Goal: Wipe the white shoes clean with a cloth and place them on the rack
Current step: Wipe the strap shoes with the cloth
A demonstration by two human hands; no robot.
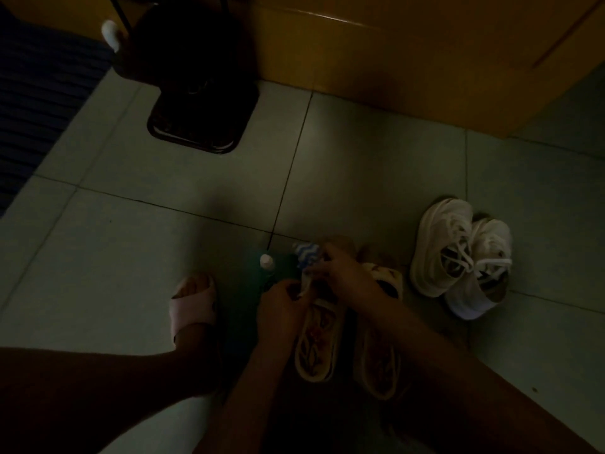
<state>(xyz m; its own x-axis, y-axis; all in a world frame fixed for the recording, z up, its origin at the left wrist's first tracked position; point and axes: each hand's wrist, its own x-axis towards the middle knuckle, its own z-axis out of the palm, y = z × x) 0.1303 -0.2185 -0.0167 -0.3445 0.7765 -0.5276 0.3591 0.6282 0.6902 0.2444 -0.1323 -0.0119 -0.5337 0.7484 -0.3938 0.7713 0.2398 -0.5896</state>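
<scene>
The scene is dim. Two white laced shoes lie together on the tiled floor at the right, untouched. In front of me both hands work a blue-and-white patterned cloth. My left hand pinches its lower end, and my right hand grips its upper part. A small bottle with a white cap stands just left of the cloth. Beneath my hands lie two cream slippers with patterned insoles.
My foot in a pink slide rests at the left. A dark stand with a square base sits on the floor at the back. Behind it is an orange-brown cabinet; a dark striped mat lies far left.
</scene>
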